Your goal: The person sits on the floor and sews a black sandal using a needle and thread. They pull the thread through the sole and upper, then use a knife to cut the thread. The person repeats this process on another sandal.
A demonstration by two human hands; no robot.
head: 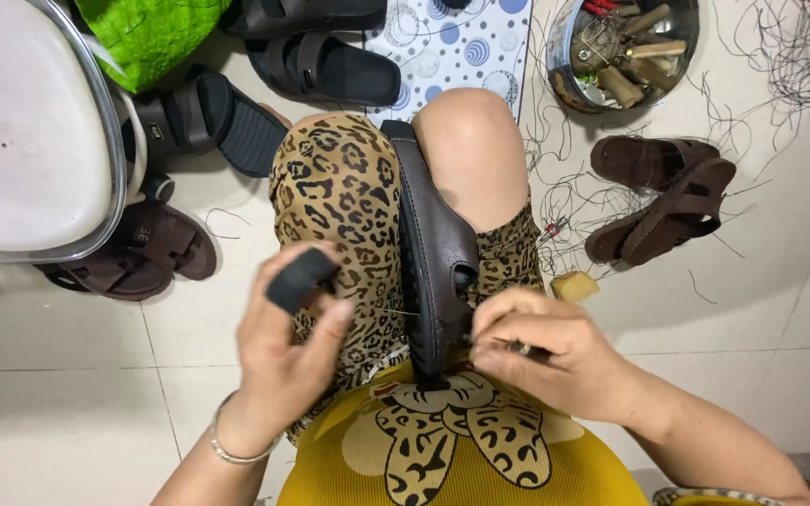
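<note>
A dark brown sandal (pixel 435 272) stands on its edge, clamped between my knees, sole facing left. My right hand (pixel 541 351) presses against the sandal's near end with its fingers closed on a thin metal tool. My left hand (pixel 288 342) is raised just left of the sandal; a black guard covers its forefinger, and thumb and finger pinch a fine thread that runs across to the sandal. A metal bangle sits on the left wrist.
Brown sandals (pixel 663 192) lie at the right, others (pixel 133 258) at the left and black ones (pixel 325 66) ahead. A metal bowl (pixel 625 47) of tools stands top right amid loose threads. A white plastic stool (pixel 30 131) fills the top left. A yellowish lump (pixel 574 286) lies near my right knee.
</note>
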